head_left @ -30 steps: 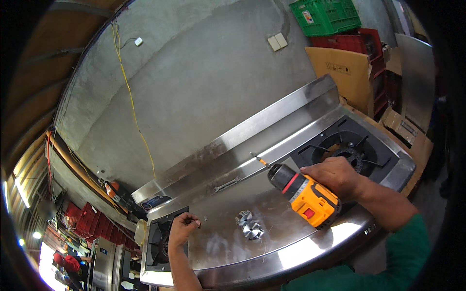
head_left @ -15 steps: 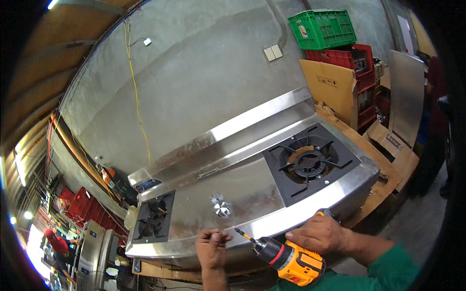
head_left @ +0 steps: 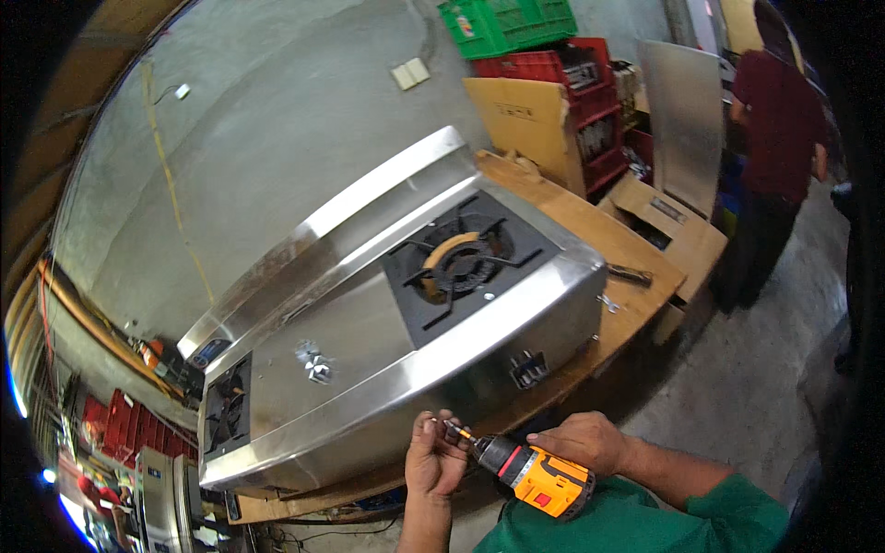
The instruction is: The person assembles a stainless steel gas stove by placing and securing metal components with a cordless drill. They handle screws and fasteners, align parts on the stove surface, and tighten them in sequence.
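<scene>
My right hand (head_left: 585, 442) is wrapped round an orange and black cordless drill (head_left: 551, 481), which points left and slightly up. A thin bit (head_left: 461, 431) sticks out of its chuck. At the bit's tip my left hand (head_left: 435, 461) has its fingers pinched together; what they hold is too small to make out. Just beyond both hands stands a stainless steel stove (head_left: 369, 392). Its right burner (head_left: 466, 263) has a black grate, and a smaller dark burner (head_left: 228, 405) lies at the left. Several small silver parts (head_left: 316, 362) lie on the steel top between them.
Dark fittings (head_left: 529, 369) jut from the stove's front. A wrench (head_left: 608, 302) and a hammer-like tool (head_left: 631, 274) lie on the wooden bench (head_left: 650, 263). Stacked crates (head_left: 590, 120), cardboard and a steel sheet (head_left: 682, 129) stand behind. A person in dark red (head_left: 782, 120) is at the right.
My view has swung right, so the stove sits further left. The drill's bit and my left fingers have come together. The stove's front fittings and the person in dark red show more fully.
</scene>
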### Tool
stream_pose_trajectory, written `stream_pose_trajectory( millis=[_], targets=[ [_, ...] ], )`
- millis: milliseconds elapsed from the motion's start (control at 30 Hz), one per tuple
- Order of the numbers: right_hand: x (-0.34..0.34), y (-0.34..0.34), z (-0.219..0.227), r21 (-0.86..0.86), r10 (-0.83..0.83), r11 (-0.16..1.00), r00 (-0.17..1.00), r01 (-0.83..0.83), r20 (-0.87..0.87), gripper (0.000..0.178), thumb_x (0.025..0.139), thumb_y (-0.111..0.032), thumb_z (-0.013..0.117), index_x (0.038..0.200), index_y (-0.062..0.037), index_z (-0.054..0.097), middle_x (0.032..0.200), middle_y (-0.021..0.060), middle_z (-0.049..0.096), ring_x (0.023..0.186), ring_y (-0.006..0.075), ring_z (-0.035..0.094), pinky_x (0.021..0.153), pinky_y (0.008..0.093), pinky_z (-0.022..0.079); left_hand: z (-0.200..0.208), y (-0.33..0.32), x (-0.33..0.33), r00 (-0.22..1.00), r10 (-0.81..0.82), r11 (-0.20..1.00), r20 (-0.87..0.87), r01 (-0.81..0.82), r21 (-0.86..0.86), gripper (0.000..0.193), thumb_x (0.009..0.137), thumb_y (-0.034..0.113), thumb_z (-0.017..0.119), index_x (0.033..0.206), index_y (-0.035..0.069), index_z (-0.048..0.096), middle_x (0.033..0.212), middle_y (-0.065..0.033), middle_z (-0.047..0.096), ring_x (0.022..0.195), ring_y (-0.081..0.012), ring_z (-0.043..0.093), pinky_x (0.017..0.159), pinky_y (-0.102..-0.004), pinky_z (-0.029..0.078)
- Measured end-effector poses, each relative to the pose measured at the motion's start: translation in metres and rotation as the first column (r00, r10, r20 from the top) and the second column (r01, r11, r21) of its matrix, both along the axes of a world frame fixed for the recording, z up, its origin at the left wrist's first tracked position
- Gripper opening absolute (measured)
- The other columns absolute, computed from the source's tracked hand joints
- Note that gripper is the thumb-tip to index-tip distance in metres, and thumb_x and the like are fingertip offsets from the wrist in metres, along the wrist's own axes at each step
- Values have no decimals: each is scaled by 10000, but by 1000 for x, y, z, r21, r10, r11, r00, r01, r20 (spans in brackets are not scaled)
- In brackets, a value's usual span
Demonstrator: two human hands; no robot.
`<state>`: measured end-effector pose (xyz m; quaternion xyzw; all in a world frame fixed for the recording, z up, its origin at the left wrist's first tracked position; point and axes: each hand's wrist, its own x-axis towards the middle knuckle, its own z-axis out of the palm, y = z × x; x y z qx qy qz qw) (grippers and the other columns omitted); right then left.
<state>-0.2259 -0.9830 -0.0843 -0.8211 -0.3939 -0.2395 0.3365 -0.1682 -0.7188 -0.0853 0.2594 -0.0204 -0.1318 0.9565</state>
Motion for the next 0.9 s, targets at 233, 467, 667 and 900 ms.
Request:
stream_pose_trajectory(
  millis=[233,467,667,900],
  targets=[
    [-30,-21,2,53,-46,997,999,47,-25,468,863,-175,597,1307,-36,543,1102,95,703,880,225,706,685,333,548,15,-31,-11,989,-146,989,33,146,-19,149,930,202,652,1066,148,627,1041,-33,651,974,-202,622,826,-388,536],
    [-43,-32,-5,87,-82,993,996,85,-37,452,865,-169,606,1294,-36,557,1073,105,710,859,233,710,676,337,553,11,-45,-16,981,-194,981,11,194,9,180,911,219,679,1062,140,620,1033,-36,638,969,-207,615,805,-365,541],
    [-49,-41,-12,116,-86,989,993,95,-77,472,862,-169,608,1312,-38,548,1079,115,703,876,251,706,685,349,552,8,-51,-14,959,-280,959,-37,281,25,196,912,197,678,1075,108,615,1024,-49,619,959,-214,614,777,-332,564],
    [-57,-45,-65,52,-261,962,957,269,-127,505,859,-198,590,1333,-43,512,1052,109,688,824,271,682,689,388,523,-41,-80,8,924,-263,937,-278,313,153,197,940,169,636,1107,66,615,993,-90,685,855,-201,668,744,-327,584]
  ],
)
